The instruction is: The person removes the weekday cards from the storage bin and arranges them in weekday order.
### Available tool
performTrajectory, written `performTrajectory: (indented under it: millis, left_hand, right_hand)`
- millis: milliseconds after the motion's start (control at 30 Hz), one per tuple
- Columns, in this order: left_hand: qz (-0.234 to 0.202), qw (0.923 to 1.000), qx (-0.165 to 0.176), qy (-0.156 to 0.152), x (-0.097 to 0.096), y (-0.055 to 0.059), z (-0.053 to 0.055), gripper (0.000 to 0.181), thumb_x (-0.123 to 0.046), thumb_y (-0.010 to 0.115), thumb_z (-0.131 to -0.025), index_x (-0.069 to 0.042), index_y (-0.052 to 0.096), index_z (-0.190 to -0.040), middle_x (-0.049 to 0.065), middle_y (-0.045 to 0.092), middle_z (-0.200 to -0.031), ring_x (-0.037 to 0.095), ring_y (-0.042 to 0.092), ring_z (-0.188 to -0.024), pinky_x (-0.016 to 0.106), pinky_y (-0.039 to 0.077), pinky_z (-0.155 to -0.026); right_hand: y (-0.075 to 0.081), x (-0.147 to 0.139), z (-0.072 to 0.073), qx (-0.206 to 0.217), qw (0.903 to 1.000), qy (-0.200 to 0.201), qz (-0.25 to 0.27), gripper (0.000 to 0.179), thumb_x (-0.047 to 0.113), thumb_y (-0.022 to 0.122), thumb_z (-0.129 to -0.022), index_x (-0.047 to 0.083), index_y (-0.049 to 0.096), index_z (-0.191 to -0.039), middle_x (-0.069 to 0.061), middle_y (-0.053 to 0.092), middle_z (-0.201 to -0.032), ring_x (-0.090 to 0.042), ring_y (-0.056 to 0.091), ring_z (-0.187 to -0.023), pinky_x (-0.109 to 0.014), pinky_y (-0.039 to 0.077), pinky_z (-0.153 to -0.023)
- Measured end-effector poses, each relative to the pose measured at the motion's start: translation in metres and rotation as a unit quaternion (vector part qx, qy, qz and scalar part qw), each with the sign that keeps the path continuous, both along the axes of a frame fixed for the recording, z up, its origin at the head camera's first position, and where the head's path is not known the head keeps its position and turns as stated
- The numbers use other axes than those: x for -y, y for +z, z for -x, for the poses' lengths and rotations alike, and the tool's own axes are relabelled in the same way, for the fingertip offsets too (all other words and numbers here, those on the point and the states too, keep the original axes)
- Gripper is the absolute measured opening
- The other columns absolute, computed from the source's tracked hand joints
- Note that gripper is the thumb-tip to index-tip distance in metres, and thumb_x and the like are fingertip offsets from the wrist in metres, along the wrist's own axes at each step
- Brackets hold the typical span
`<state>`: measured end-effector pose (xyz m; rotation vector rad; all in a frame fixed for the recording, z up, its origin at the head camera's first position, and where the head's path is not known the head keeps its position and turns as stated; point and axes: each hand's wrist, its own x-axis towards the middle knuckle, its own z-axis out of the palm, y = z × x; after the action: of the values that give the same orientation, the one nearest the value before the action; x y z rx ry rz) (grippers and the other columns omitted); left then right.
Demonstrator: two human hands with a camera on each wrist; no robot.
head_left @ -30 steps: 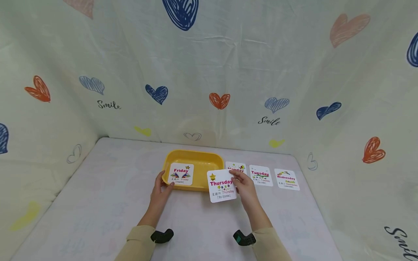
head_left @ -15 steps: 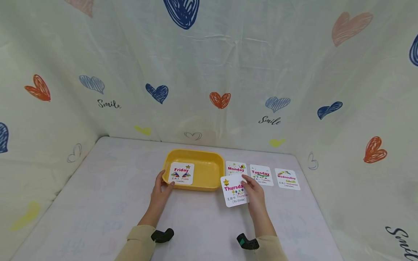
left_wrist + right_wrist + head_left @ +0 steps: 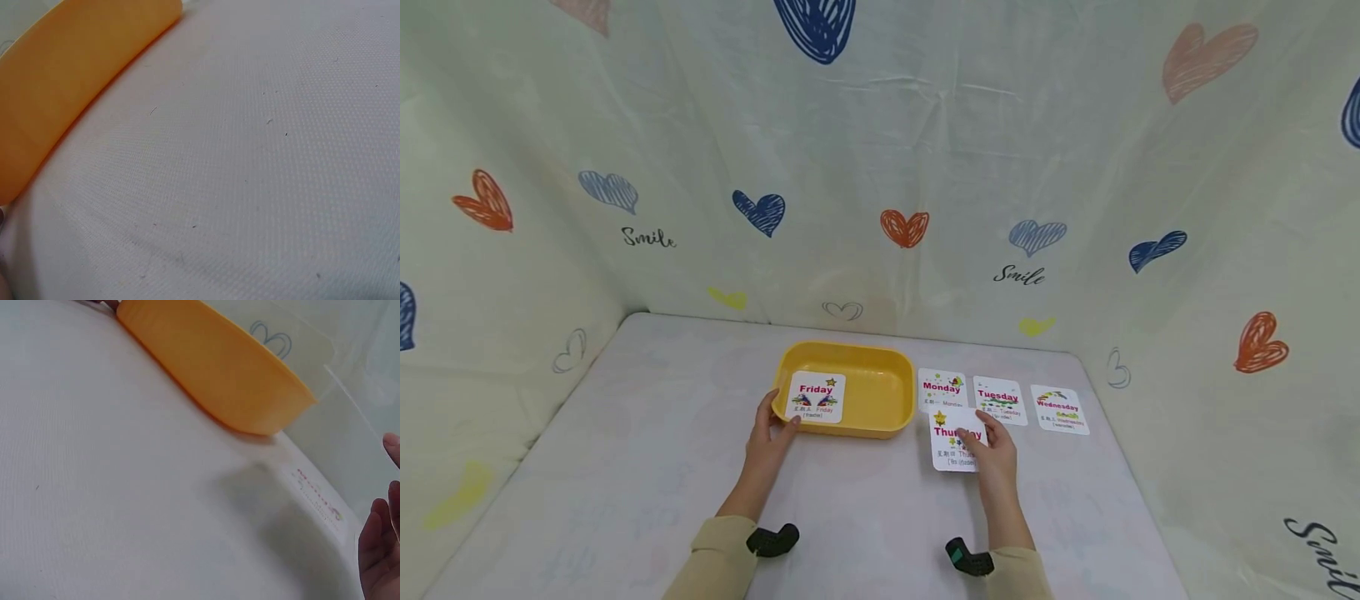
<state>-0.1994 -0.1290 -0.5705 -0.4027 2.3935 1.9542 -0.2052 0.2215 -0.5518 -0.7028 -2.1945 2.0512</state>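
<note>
Right hand pinching Thursday card, seemingly raised, left hand holding yellow tray

backdrop: pale hanging fabric, creased near top centre, enclosing back, left and right | print: scribbled hearts in orange-red, navy, light blue, pink, yellow; black "Smile" lettering | counter: whitish, finely textured, dark-flecked, far corners rounded | light: soft, diffuse, blurred shadows

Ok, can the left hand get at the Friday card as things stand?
Probably yes: the left hand is right beside the Friday card, which lies uncovered in the yellow tray, though it would likely have to loosen its grip on the tray first.
</note>
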Motion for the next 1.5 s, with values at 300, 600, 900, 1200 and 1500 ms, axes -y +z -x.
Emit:
performTrajectory:
  millis: [300,600,900,1200,1500]
  left_hand:
    - [0.002,1.0,0.006,0.003,0.0,0.001,0.0,0.069,-0.031,0.058,-0.097,-0.027,0.019,-0.154,0.014,0.03,-0.152,0.033,0.025,-0.139,0.061,0.015,-0.112]
    - [0.003,1.0,0.005,0.004,0.0,0.003,-0.001,0.07,-0.032,0.059,-0.097,-0.026,0.02,-0.154,0.014,0.031,-0.152,0.033,0.026,-0.139,0.061,0.015,-0.112]
    - [0.003,1.0,0.008,0.001,0.0,0.003,0.0,0.07,-0.031,0.059,-0.097,-0.026,0.019,-0.155,0.015,0.029,-0.154,0.033,0.024,-0.14,0.061,0.013,-0.112]
    - [0.005,0.9999,0.009,0.004,-0.001,0.001,0.0,0.07,-0.031,0.059,-0.097,-0.027,0.02,-0.154,0.015,0.031,-0.152,0.034,0.024,-0.14,0.062,0.014,-0.111]
    - [0.002,0.9998,0.019,0.004,0.0,0.002,0.0,0.072,-0.034,0.06,-0.096,-0.028,0.017,-0.155,0.015,0.027,-0.155,0.035,0.021,-0.141,0.063,0.013,-0.111]
  right_hand:
    - [-0.02,0.003,0.003,-0.002,0.9934,0.005,-0.115,0.054,0.013,0.079,-0.082,0.007,0.056,-0.13,-0.017,0.062,-0.113,-0.019,0.059,-0.084,-0.018,0.049,-0.064]
    - [-0.022,0.008,0.007,0.012,0.9885,0.014,-0.15,0.053,0.014,0.08,-0.081,0.005,0.056,-0.128,-0.022,0.056,-0.126,-0.032,0.052,-0.107,-0.045,0.046,-0.095]
    - [-0.026,0.01,0.008,0.02,0.9856,0.01,-0.168,0.055,0.013,0.079,-0.081,0.004,0.054,-0.13,-0.019,0.055,-0.118,-0.03,0.049,-0.103,-0.043,0.045,-0.092]
    - [-0.028,0.013,0.009,0.027,0.9774,0.008,-0.209,0.056,0.013,0.08,-0.08,0.003,0.054,-0.129,-0.018,0.056,-0.113,-0.029,0.051,-0.097,-0.041,0.045,-0.085]
    - [-0.029,0.014,0.007,0.019,0.9724,0.017,-0.232,0.055,0.013,0.08,-0.081,0.002,0.054,-0.127,-0.017,0.059,-0.11,-0.026,0.056,-0.091,-0.037,0.051,-0.08]
